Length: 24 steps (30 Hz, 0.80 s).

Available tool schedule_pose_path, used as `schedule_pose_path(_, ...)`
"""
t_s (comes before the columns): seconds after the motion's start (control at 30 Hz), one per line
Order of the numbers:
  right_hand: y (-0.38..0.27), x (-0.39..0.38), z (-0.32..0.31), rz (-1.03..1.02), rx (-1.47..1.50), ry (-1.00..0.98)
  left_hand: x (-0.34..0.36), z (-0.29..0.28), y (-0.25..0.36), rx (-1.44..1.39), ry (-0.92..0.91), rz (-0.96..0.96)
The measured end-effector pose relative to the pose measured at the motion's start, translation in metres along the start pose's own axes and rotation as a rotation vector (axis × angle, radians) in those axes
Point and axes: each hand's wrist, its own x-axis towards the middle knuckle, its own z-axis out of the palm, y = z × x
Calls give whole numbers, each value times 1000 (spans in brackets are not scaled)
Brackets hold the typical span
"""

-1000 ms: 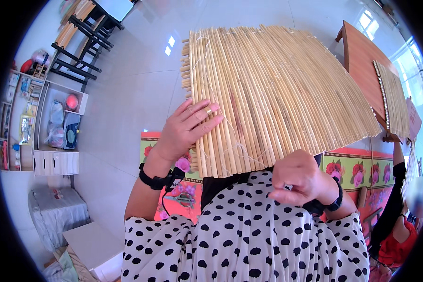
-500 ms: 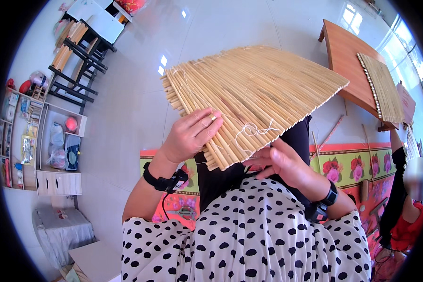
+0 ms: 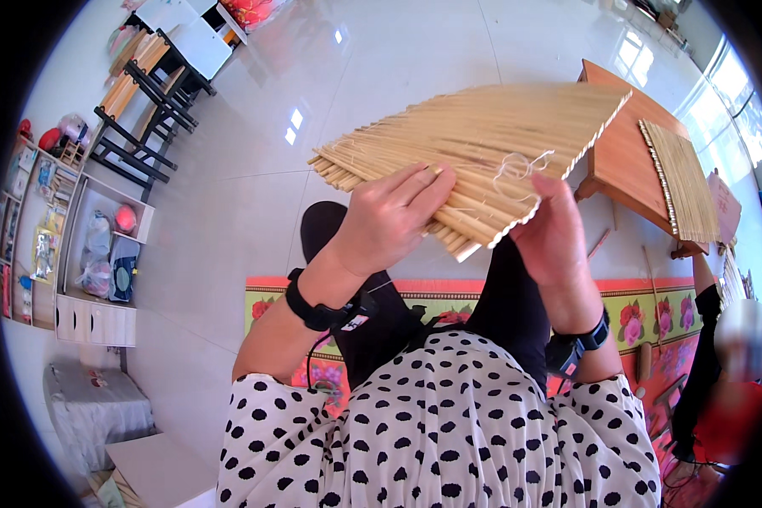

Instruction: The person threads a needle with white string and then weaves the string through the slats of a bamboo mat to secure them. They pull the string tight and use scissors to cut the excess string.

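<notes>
A mat of thin reed sticks bound side by side [image 3: 474, 135] is held up in front of me, above my lap. Its near edge is folded or doubled under. My left hand [image 3: 394, 212] is closed on that near edge, fingers on top and thumb hidden beneath. At the mat's near right corner my right hand [image 3: 557, 241] grips the stick ends, thumb on top and the other fingers mostly hidden below. Loose white string [image 3: 516, 167] lies in a loop on the mat close to the right thumb.
At the right, a low wooden table [image 3: 622, 173] carries another reed mat [image 3: 681, 178]. Beside it a person in red and black [image 3: 720, 406] works. Flowered matting [image 3: 440, 292] lies beneath me. Shelves [image 3: 93, 245] and stacked chairs [image 3: 148, 110] stand at the left.
The mat has lifted away from me and tilted flatter to my view. My left hand moved right and up with it. My right hand rose from below and took the corner.
</notes>
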Motion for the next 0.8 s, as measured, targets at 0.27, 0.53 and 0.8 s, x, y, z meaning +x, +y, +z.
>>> schedule_pose_path(0.27,-32,17,-12,47,-366,-19,-15,26,49,-49,7,-207)
schedule_pose_path(0.53,10,62,-27,400,-422,-17,-51,37,73,-314,-156,-582)
schedule_pose_path(0.8,-2,86,-2,451,-595,-46,-40,47,65,-326,-71,-639)
